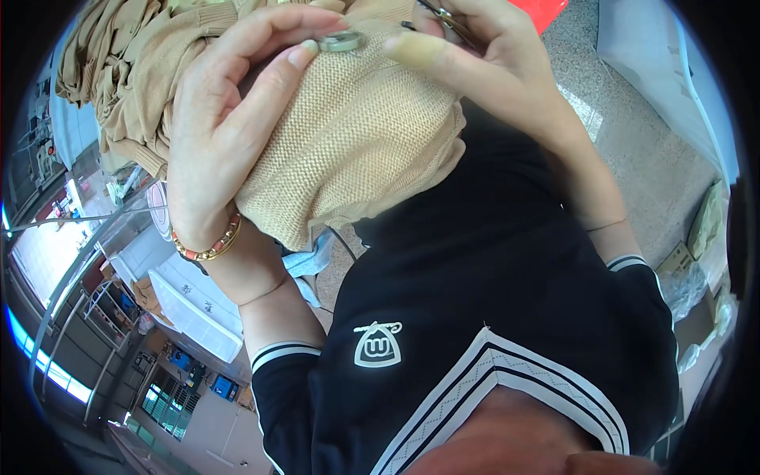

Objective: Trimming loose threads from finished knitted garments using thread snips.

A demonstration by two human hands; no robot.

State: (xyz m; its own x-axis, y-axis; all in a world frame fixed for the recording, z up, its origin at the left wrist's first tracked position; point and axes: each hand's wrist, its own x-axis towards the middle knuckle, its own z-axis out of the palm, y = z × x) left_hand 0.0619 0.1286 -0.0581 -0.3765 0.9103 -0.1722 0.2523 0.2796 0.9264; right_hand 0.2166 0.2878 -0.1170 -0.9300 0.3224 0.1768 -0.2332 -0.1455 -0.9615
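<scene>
A beige knitted garment (356, 150) hangs between my hands in front of my body. My left hand (237, 111) is closed at its upper edge, thumb and forefinger pinching a pale greenish round button (340, 42) against the knit. On the right, my right hand (507, 67) is wrapped around dark metal thread snips (447, 20), partly cut off by the top of the picture. Yellowish tape covers its thumb, which rests near the cloth, a short way right of the button. Whether the snips' blades touch the knit I cannot tell.
More beige knitwear (134, 63) is heaped at the far left. White plastic bins (194, 305) stand lower left. A red item (542, 12) shows at the top right. Beyond it are a pale blue-white panel (657, 71) and speckled floor (641, 150), with plastic bags (689, 285) at the right edge.
</scene>
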